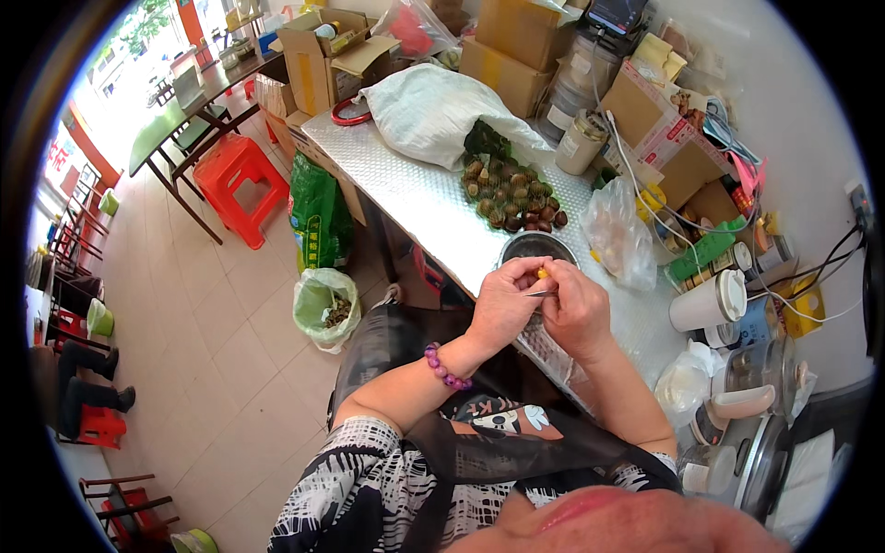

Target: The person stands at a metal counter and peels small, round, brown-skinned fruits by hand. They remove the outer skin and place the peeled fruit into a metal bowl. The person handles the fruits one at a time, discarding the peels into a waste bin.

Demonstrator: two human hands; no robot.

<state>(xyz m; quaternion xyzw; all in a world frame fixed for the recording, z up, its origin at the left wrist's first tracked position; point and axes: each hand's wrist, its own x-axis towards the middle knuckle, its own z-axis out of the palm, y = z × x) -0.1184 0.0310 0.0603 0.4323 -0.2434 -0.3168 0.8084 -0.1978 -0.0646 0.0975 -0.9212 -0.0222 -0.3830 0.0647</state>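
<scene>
Both hands meet at the table edge, over the near side of a metal bowl (515, 246). My left hand (503, 298) pinches a small yellow peeled chestnut (543, 274), and the right fingertips touch it too. A thin metal blade (536, 294) sticks out from my right hand (578, 312) towards the left palm; its handle is hidden in the fingers. Beyond the bowl, brown chestnuts (545, 216) spill beside a green mesh net (511, 185) full of more. That net comes out of the mouth of a white woven sack (432, 114). The bowl's contents are mostly hidden by my hands.
A clear plastic bag (620, 231), a white tumbler (705, 301), jars and cables crowd the table's right side. Cardboard boxes (508, 72) stand at the back. On the floor to the left are a lined waste bin (326, 311), a green sack (319, 214) and a red stool (242, 183).
</scene>
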